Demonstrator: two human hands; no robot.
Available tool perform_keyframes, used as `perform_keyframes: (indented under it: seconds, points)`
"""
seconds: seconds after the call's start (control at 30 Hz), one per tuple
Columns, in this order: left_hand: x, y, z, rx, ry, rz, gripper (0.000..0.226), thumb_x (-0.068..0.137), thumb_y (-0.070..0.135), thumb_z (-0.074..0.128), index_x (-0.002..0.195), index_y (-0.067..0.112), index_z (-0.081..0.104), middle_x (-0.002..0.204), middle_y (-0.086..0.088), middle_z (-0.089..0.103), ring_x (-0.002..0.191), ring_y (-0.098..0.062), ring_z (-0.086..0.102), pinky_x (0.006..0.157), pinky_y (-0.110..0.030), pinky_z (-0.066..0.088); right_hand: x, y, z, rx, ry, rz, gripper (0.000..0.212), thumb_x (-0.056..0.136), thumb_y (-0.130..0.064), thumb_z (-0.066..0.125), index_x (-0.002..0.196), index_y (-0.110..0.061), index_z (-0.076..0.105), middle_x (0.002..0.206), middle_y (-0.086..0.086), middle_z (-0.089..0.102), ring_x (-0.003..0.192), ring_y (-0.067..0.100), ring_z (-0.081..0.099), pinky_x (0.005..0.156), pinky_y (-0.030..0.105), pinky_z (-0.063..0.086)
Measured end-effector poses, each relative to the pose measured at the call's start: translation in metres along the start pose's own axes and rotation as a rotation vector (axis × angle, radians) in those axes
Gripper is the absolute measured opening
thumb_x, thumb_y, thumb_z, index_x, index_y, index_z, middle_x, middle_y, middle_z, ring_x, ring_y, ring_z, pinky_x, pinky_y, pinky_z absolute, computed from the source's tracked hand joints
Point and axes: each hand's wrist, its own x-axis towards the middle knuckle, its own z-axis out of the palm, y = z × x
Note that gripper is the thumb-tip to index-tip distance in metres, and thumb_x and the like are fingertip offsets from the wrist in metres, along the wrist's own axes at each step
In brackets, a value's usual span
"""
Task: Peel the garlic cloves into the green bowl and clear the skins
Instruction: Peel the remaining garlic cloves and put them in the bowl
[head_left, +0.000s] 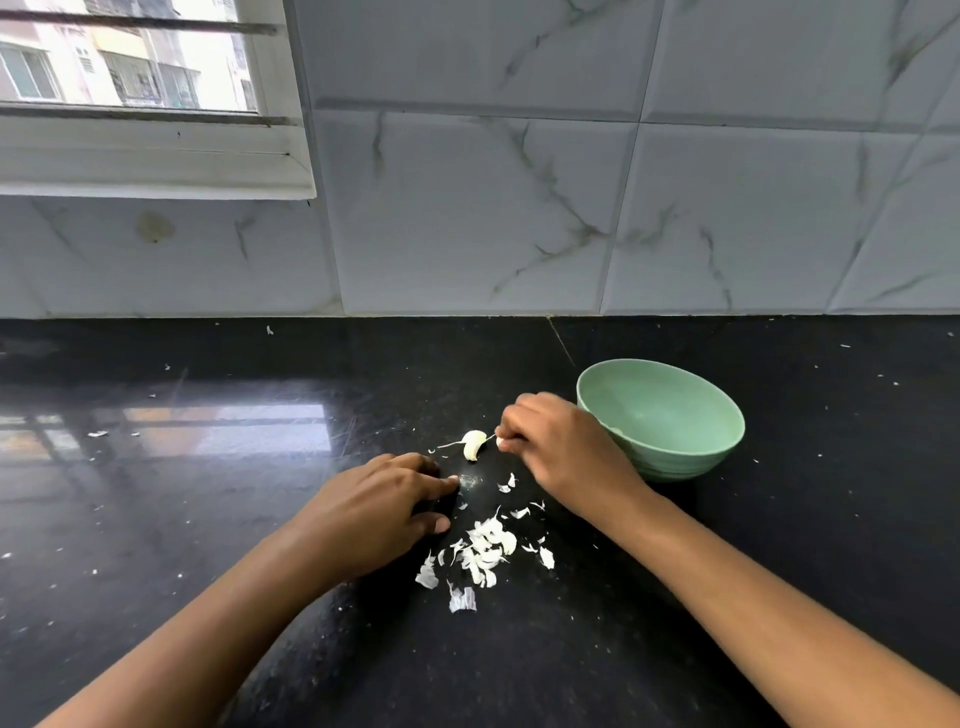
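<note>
One pale, curved garlic clove (471, 444) (papery wisp (450, 445) at tip) on counter (675, 597)

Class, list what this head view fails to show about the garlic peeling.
Head view: green round bowl's near inside, hidden by its wall and the right hand.
The small white piece pinched by the right hand: clove or skin, too small.
Anything under the left hand's palm, hidden by the hand.

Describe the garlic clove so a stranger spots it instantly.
On the glossy black counter, look left of the pale green round bowl. A curved white garlic clove lies there; unlike the flat papery skin scraps nearer the camera, it is plump and solid.
</note>
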Motion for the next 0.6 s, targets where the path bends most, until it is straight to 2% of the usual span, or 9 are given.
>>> perform_keyframes:
  seconds: [0.07, 0.13, 0.23, 0.33, 0.47, 0.6]
  points:
    - [0.000, -0.001, 0.000, 0.005, -0.034, 0.007, 0.051, 0.096, 0.046, 0.044, 0.144, 0.044, 0.027, 0.153, 0.017, 0.025, 0.138, -0.009, 0.028, 0.109, -0.033, 0.032, 0.001, 0.000, 0.003, -0.043, -0.100, -0.078, 0.015, 0.076, -0.002, 0.067, 0.076, -0.012, 0.056, 0.075, 0.004, 0.057, 0.071, 0.026, 0.055, 0.056, 0.040, 0.049]
    - [-0.001, -0.003, -0.001, 0.005, -0.064, 0.013, 0.053, 0.096, 0.046, 0.044, 0.145, 0.045, 0.023, 0.156, 0.017, 0.019, 0.142, -0.010, 0.023, 0.112, -0.034, 0.028, 0.008, 0.004, -0.003, -0.064, -0.161, -0.118, 0.012, 0.076, -0.002, 0.065, 0.076, -0.011, 0.058, 0.077, 0.006, 0.058, 0.073, 0.027, 0.056, 0.061, 0.041, 0.049]
    - [0.000, -0.005, -0.001, 0.005, -0.087, 0.018, 0.055, 0.096, 0.047, 0.044, 0.146, 0.046, 0.021, 0.157, 0.017, 0.015, 0.143, -0.010, 0.019, 0.114, -0.035, 0.026, 0.011, 0.007, -0.007, 0.059, -0.043, -0.056, 0.008, 0.074, -0.004, 0.063, 0.074, -0.011, 0.059, 0.075, 0.004, 0.060, 0.073, 0.021, 0.055, 0.066, 0.031, 0.042]
    - [0.000, -0.005, 0.000, 0.010, -0.094, 0.013, 0.055, 0.096, 0.047, 0.043, 0.147, 0.044, 0.021, 0.157, 0.015, 0.015, 0.143, -0.011, 0.020, 0.114, -0.036, 0.026, 0.003, 0.001, 0.003, -0.011, -0.147, -0.112, 0.014, 0.075, -0.001, 0.066, 0.075, -0.013, 0.058, 0.076, 0.003, 0.059, 0.072, 0.024, 0.057, 0.063, 0.037, 0.047]
    - [0.001, -0.006, -0.001, 0.005, -0.092, 0.017, 0.055, 0.096, 0.048, 0.044, 0.146, 0.044, 0.023, 0.157, 0.015, 0.017, 0.142, -0.011, 0.022, 0.113, -0.036, 0.028, 0.002, 0.005, 0.006, 0.051, -0.080, -0.053, 0.012, 0.075, -0.003, 0.066, 0.075, -0.012, 0.058, 0.075, 0.003, 0.059, 0.071, 0.022, 0.056, 0.064, 0.031, 0.042]
    - [0.001, -0.004, -0.002, 0.009, -0.087, 0.017, 0.054, 0.095, 0.048, 0.045, 0.146, 0.043, 0.025, 0.156, 0.014, 0.020, 0.141, -0.011, 0.024, 0.112, -0.036, 0.029, 0.010, 0.005, 0.005, 0.066, -0.188, -0.042, 0.008, 0.080, -0.004, 0.066, 0.078, -0.009, 0.061, 0.081, 0.005, 0.061, 0.079, 0.022, 0.057, 0.068, 0.034, 0.044]
